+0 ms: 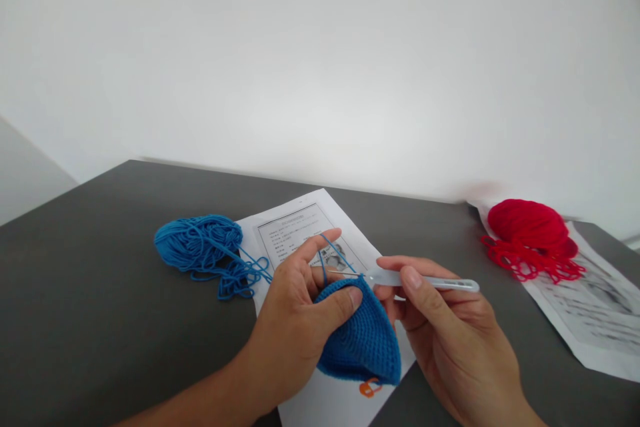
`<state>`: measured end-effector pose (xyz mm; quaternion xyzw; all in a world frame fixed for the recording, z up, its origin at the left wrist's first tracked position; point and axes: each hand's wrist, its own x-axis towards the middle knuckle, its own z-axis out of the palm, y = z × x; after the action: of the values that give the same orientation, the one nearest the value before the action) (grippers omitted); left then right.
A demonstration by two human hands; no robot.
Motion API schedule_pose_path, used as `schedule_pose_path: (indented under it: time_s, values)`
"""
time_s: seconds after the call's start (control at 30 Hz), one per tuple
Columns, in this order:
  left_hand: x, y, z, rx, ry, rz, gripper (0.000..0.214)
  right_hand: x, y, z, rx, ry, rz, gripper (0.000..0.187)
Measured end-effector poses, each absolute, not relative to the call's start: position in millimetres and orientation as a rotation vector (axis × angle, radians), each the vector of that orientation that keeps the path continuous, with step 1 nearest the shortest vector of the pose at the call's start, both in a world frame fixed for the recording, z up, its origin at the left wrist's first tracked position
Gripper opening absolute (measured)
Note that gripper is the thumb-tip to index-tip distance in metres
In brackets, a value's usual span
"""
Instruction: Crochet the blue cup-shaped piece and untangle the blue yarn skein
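Left grip (pixel 295 320) pinches a blue crocheted piece (pixel 367 337) above a printed sheet (pixel 320 403), blue yarn (pixel 346 255) looped over its raised index finger; the right grip (pixel 447 327) holds a pale-handled hook (pixel 443 283), metal tip at the piece's upper edge. An orange marker (pixel 371 387) shows at the lower edge. On the dark surface (pixel 100 267), a blue skein (pixel 193 243) lies left, a red skein (pixel 533 230) right.

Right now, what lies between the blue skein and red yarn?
In the head view: a printed sheet, left hand holding blue crochet piece, right hand holding hook, then gray tabletop.
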<state>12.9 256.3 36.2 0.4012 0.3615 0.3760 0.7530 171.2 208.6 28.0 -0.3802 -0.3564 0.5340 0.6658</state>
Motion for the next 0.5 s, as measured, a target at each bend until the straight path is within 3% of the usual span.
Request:
schedule_pose_path:
  time_s: [0.5]
  values:
    - [12.9,256.2,40.7,0.849,0.825,0.822,0.089,176.2,212.0,26.7,-0.907,-0.854,1.178,0.016]
